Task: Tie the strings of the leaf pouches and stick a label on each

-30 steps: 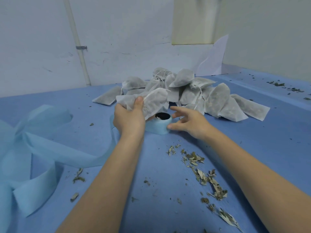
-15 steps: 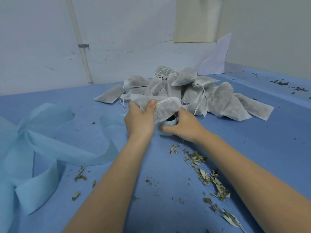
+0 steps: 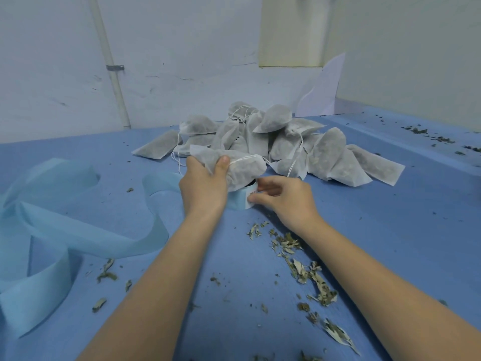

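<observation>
Pouch [image 3: 242, 169] gripped by left hand [image 3: 204, 187]; right hand [image 3: 282, 198] pinches label [image 3: 252, 194], print unreadable.

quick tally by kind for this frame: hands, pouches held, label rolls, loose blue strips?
Hands: 2, left hand and right hand
Pouch held: 1, pouch gripped in the left hand
Label roll: 1, label roll, the right hand's fingertips on its white label
Loose blue strip: 1, blue strip curling at left
Pile of pouches: overlapping, no exact count
Total: 5
</observation>
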### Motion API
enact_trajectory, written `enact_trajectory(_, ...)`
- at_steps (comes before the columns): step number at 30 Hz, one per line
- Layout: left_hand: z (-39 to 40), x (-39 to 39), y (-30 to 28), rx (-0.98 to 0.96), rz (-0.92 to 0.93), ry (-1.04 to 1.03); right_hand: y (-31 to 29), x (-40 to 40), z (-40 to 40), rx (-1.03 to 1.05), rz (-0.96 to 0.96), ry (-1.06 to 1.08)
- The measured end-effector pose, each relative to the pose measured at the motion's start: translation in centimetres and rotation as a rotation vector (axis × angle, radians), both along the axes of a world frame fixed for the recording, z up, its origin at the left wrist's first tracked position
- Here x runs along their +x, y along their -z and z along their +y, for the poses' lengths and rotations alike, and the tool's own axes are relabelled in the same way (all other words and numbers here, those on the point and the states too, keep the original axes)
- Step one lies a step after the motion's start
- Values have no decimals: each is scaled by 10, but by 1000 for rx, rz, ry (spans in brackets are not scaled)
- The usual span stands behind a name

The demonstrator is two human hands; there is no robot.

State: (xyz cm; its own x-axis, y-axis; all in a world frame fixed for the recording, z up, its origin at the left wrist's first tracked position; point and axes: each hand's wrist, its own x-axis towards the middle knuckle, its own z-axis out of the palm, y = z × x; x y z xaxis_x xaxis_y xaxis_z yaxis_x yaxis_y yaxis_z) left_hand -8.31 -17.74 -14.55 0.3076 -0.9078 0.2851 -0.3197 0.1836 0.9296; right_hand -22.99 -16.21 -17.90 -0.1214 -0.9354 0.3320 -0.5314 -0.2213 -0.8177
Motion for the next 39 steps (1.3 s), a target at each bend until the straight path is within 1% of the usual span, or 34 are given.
enact_trajectory(6, 1, -1, 1, 7, 13, -16, 1, 1, -1, -43, -49, 48)
enact_trajectory(11, 0, 0, 1, 14, 7, -28, 0, 2, -1, -55, -24, 85)
enact_trajectory(14, 1, -1, 2, 23, 21, -24, -1, 1, -4, -38, -48, 57)
enact_trajectory(17, 1, -1, 2, 20, 25, -20, -2, -2, -5, 2, -88, -13)
enact_trajectory(21, 0, -1, 2, 30, 17, -20, -3, -5, -6, -16, -33, -20)
enact_trajectory(29, 0, -2, 2, 39, 20, -10, -5, -9, -7, -30, -15, 13)
enact_trajectory(35, 1, -2, 3, 29, 8, -26, -5, -5, 0, -49, 29, 109)
enact_trajectory(39, 2, -2, 3, 22, 21, -35, -3, 5, 8, -34, 136, 120)
